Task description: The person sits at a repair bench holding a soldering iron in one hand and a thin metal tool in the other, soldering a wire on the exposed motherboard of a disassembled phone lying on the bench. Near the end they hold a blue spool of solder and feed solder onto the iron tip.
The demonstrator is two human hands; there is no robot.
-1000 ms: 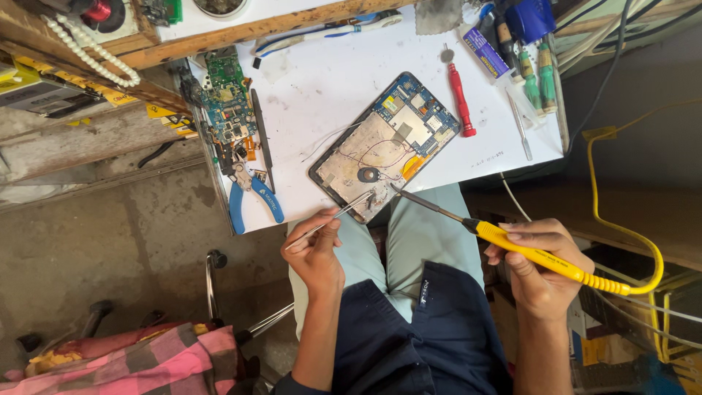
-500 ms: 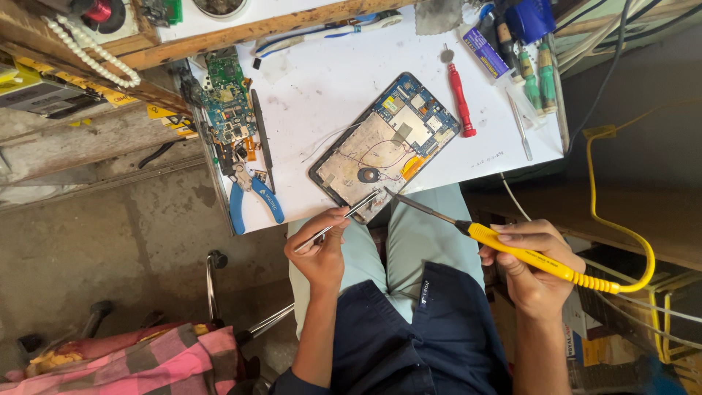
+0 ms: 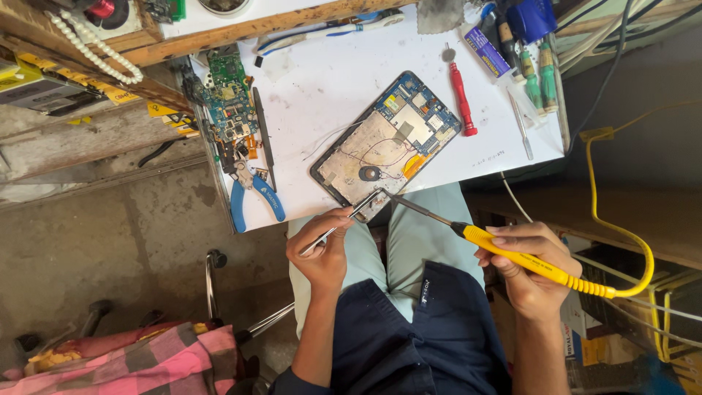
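Nearest to the camera, above the lap in light green trousers, the left hand (image 3: 322, 252) holds thin metal tweezers (image 3: 342, 223) in a narrow pinch grip; since a moment ago this hand has come forward, so the tweezer points now reach the lower edge of the opened tablet (image 3: 387, 143), where before they were a little short of it; on the other side the right hand (image 3: 530, 267) is closed around the yellow handle of a soldering iron (image 3: 504, 252), and its dark tip also arrives at that lower edge, just beside the tweezer points; the two tips almost meet, which I judge to mean that the work on one small spot of the tablet is just starting, though the spot itself is too small to see; a yellow cable (image 3: 614, 219) runs from the handle in a loop to the right; the tablet lies tilted, back cover off, on the white counter (image 3: 329, 80), close to its near edge, with thin wires and a round part visible inside; left of it lie blue-handled pliers (image 3: 252, 194) and a green circuit board (image 3: 227, 102); right of it lies a red screwdriver (image 3: 462, 99); farther away, at the corner, stand green-handled tools (image 3: 540, 73).
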